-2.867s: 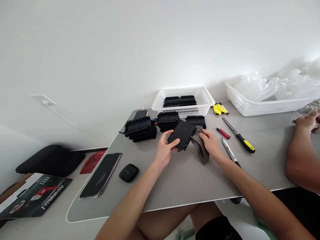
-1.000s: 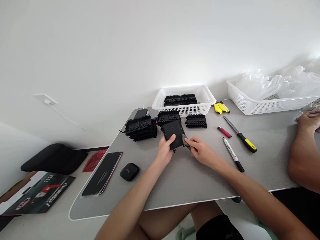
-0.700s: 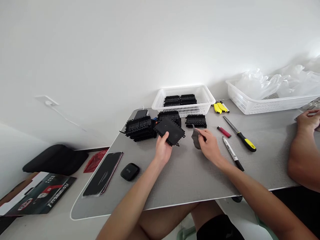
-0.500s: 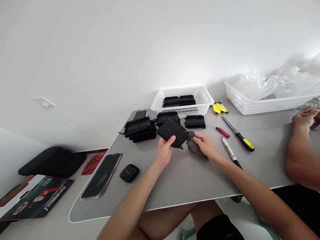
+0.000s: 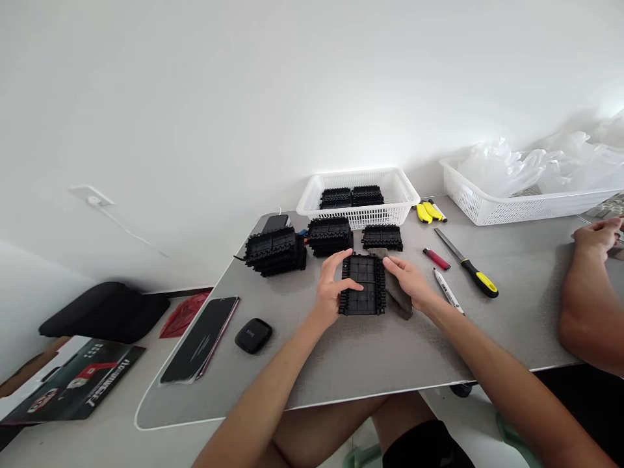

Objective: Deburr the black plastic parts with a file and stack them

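Note:
My left hand [image 5: 332, 289] is closed on a black plastic panel [image 5: 362, 286] with toothed side edges, its ribbed, gridded face turned up. In my right hand [image 5: 405, 279] is a dark grey-brown cloth [image 5: 400, 300], pinched against the panel's right edge and hanging below the fingers. Behind the hands stand a stack of similar black panels [image 5: 329, 235] and a lower pile [image 5: 383, 237]. Another stack of panels [image 5: 273, 250] is to the left.
A white basket [image 5: 358, 214] holds more panels. To the right lie a red lighter [image 5: 436, 259], a marker [image 5: 447, 289], a file with a yellow-black handle [image 5: 480, 279] and yellow-handled tools [image 5: 428, 211]. A co-worker's arm [image 5: 589, 292] rests at far right.
The panel has been turned from its smooth face to its ribbed face and brought lower and to the right. The cloth has stayed in my right hand, now along the panel's edge.

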`<state>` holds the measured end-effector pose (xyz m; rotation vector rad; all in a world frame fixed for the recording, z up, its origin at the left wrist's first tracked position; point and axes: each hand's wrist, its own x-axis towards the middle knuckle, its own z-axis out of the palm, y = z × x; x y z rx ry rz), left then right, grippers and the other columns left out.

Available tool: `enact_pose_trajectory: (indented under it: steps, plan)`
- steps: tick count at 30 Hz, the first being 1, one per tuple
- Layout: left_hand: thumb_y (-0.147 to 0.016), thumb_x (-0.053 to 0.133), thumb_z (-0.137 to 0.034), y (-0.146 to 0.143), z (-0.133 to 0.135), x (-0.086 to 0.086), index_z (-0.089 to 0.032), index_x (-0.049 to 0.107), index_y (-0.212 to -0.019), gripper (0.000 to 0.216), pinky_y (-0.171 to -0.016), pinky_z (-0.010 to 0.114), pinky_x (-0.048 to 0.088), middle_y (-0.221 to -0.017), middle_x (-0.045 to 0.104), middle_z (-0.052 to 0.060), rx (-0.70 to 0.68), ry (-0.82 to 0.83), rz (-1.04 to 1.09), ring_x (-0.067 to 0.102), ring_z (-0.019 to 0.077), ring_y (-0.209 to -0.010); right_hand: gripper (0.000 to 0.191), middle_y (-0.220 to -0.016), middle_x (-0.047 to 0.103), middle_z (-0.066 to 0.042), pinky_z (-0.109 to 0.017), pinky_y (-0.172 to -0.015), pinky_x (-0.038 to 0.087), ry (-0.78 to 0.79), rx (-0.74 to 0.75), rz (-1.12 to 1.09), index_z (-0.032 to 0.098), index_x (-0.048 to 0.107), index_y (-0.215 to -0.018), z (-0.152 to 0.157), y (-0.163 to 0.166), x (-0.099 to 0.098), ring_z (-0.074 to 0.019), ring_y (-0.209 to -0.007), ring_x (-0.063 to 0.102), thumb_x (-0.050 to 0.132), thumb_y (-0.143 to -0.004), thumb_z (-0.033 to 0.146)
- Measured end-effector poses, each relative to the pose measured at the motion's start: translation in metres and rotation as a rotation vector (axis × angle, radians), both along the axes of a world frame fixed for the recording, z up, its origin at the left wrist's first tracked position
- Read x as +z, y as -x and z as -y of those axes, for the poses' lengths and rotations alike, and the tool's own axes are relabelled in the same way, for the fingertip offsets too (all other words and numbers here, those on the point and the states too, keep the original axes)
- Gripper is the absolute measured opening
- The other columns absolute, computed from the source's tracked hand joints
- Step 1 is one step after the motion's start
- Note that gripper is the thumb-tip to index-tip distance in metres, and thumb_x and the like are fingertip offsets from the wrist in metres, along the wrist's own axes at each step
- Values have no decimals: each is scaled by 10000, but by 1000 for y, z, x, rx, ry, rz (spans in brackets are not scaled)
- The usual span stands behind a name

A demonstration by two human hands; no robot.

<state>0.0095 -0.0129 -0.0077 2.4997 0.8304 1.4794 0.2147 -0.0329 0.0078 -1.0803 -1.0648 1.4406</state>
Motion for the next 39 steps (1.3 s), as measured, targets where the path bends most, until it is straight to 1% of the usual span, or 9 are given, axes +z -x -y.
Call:
enact_pose_trajectory:
  steps: [4,7,11,13,15,19,26,32,39]
  plan:
    - [-872,621,-319,-2,2,1,-273,717,-975,148,-1057,467,423,-1479,407,31,-13,192,102,423,292,-1317,371,-852,698,-14,-266,-704,497,20,11,-63,185,676,-925,0,1,2,-164,-776,628,730,-712,483]
    - [-883,597,-397,-4,2,5,-299,495,-1331,470,-972,415,493,-1462,431,95,-65,540,344,535,261,-1222,368,-838,680,-18,-275,-693,491,3,-61,-96,179,667,-918,-4,-2,-2,-165,-756,617,725,-710,476]
    - [-891,494,-560,-9,1,7,-206,382,-1401,631,-703,354,573,-1131,653,139,-222,1098,487,670,227,-882,358,-864,667,-22,-289,-698,484,-138,-220,-7,186,661,-946,-9,-6,-9,-170,-765,596,656,-768,497]
    - [-833,581,-565,-14,4,6,-176,391,-1372,691,-623,360,583,-976,677,112,-285,1242,449,666,222,-777,355,-864,661,-24,-289,-697,475,-233,-257,125,186,669,-976,-11,-8,-12,-176,-783,584,580,-828,497]
    - [-759,707,-468,-19,8,5,-177,400,-1329,709,-596,359,594,-901,671,79,-276,1251,399,660,217,-751,356,-865,654,-31,-301,-716,471,-320,-286,301,182,677,-1001,-11,-9,-12,-185,-806,574,495,-886,466]
    - [-760,693,-378,-25,11,5,-173,415,-1262,610,-545,352,599,-809,655,44,-183,1182,387,650,188,-652,364,-955,611,-74,-339,-784,476,-552,-390,680,181,646,-1160,-8,-9,-13,-196,-865,570,383,-955,328]
    - [-737,669,-279,-22,11,12,-167,450,-1236,556,-469,348,590,-758,660,36,-6,1132,444,659,199,-578,559,-1026,528,-137,-376,-696,520,-797,-217,1256,157,311,-1494,-4,-6,-19,-231,-838,549,279,-937,114]
    - [-728,666,-215,-25,12,11,-146,494,-1206,513,-416,306,569,-803,670,60,105,1122,577,639,172,-557,640,-1044,521,-145,-388,-720,536,-768,-152,1404,148,169,-1524,4,9,-25,-248,-885,548,294,-904,49]
    - [-766,637,-180,-12,-1,8,-164,458,-1232,500,-518,291,589,-935,667,96,305,1035,760,665,179,-706,562,-1070,541,-146,-339,-736,509,-780,158,1404,107,348,-1451,22,26,-22,-213,-877,553,327,-894,35]
